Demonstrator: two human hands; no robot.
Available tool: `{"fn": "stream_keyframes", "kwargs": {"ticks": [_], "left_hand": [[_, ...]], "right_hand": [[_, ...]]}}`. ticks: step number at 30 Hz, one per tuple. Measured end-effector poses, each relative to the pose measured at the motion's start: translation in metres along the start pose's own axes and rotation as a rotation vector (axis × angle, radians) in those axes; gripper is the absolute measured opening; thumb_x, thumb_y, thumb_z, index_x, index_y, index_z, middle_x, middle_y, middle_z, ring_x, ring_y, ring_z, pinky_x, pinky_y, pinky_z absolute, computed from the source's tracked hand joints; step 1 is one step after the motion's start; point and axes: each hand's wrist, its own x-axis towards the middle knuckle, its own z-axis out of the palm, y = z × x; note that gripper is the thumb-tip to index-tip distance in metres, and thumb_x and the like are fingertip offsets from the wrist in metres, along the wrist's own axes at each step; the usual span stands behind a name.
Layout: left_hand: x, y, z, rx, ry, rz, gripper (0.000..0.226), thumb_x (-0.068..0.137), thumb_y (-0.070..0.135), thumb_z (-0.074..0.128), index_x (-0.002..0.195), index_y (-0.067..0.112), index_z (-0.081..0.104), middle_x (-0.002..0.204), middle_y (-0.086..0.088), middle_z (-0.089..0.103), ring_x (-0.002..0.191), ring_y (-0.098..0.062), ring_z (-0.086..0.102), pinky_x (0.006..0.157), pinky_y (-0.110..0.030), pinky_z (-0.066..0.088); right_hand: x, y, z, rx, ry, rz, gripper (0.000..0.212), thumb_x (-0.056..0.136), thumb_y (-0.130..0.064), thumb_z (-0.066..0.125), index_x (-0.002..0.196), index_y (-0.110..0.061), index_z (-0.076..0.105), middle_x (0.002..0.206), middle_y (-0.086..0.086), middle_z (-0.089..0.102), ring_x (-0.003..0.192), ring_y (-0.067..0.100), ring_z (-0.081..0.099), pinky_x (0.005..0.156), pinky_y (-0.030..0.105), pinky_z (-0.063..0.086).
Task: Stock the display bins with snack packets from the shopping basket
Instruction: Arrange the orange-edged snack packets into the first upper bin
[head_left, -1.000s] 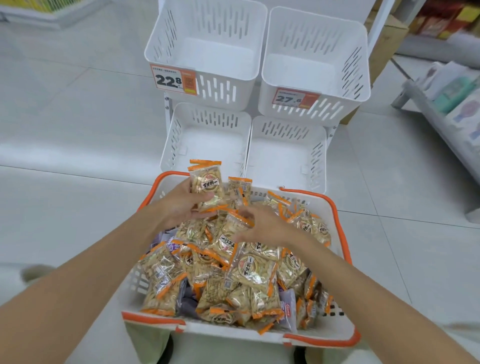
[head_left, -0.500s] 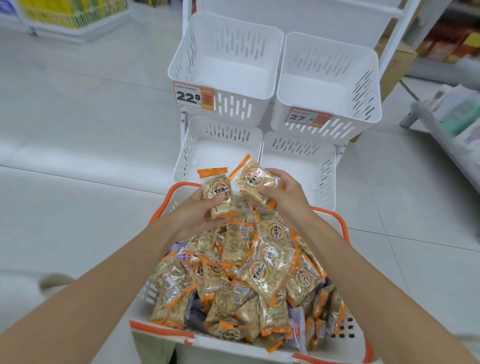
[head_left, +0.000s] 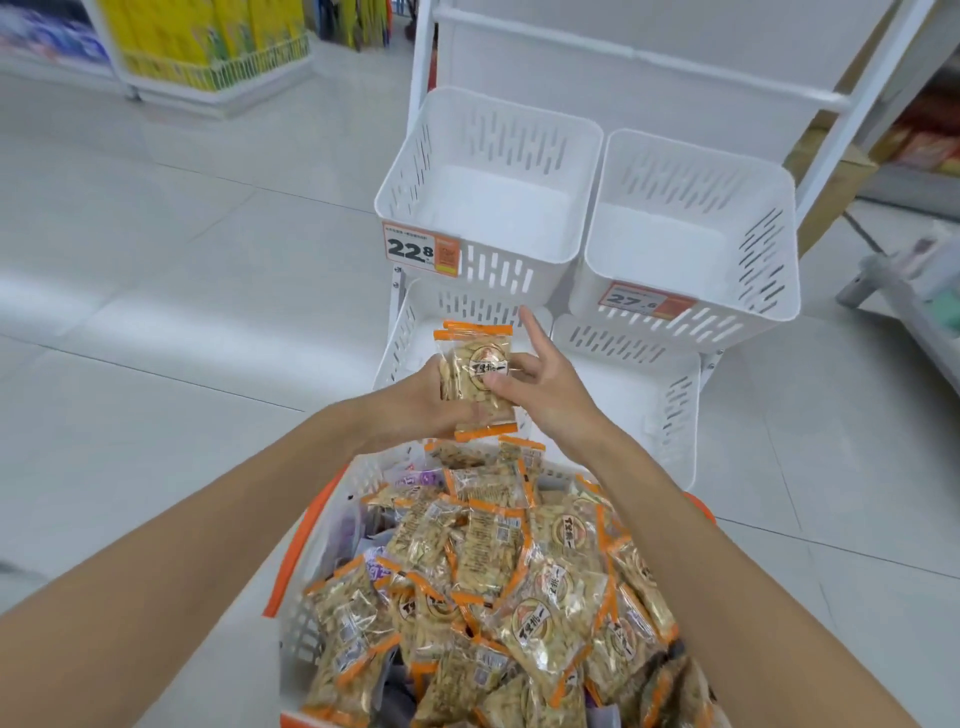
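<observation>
"Between the shopping basket (head_left: 295, 558) and the upper bins (head_left: 483, 156), what is held?" asks one reader.

"A small upright stack of held packets (head_left: 475, 374), seen against the lower left bin (head_left: 400, 343)," answers the other. "The left hand (head_left: 415, 402) wraps its fingers round the stack's left side. The right hand (head_left: 550, 400) pinches the right edge, thumb on the front, index finger straight."

"And the remainder?"

"Heaped packets (head_left: 519, 571) fill the basket; price tags (head_left: 421, 249) hang on the upper bins."
</observation>
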Motion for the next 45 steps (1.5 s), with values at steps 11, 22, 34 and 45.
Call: {"fn": "stream_keyframes", "kwargs": {"ticks": [11,22,34,45], "left_hand": [[0.078,0.087,-0.115,0.529,0.264,0.306,0.083,0.068,0.037,0.088,0.136,0.019,0.043,0.128,-0.003,0.056,0.117,-0.022,0.058,0.098,-0.044,0.050],[0.138,0.047,-0.179,0.603,0.483,0.155,0.146,0.055,0.067,0.076,0.153,0.015,-0.018,0.164,-0.003,-0.005,0.151,-0.018,0.001,0.118,-0.028,0.011],[0.136,0.037,-0.177,0.635,0.569,0.286,0.128,0.069,0.044,0.082,0.155,0.022,-0.011,0.159,0.005,0.014,0.134,0.000,0.029,0.095,-0.014,0.032],[0.075,0.049,-0.108,0.877,0.739,0.305,0.085,0.070,0.044,0.083,0.144,0.026,0.043,0.143,-0.001,0.045,0.130,-0.026,0.040,0.102,-0.043,0.038]], "right_hand": [[0.118,-0.100,-0.034,-0.081,-0.075,-0.213,0.031,0.075,-0.002,0.081,0.101,-0.014,0.069,0.081,-0.001,0.071,0.069,0.008,0.065,0.058,0.022,0.052],[0.268,-0.074,-0.018,-0.175,-0.411,0.123,0.033,0.079,-0.024,0.079,0.110,-0.013,0.073,0.111,0.009,0.072,0.097,0.015,0.066,0.098,0.031,0.050],[0.291,-0.061,-0.004,-0.211,-0.465,0.139,0.045,0.089,-0.028,0.070,0.132,-0.025,0.058,0.130,0.013,0.061,0.103,0.016,0.064,0.090,0.025,0.052],[0.177,-0.076,-0.018,-0.299,0.178,-0.218,0.020,0.086,-0.021,0.070,0.105,-0.028,0.070,0.106,-0.008,0.067,0.085,0.006,0.060,0.075,0.019,0.049]]}}
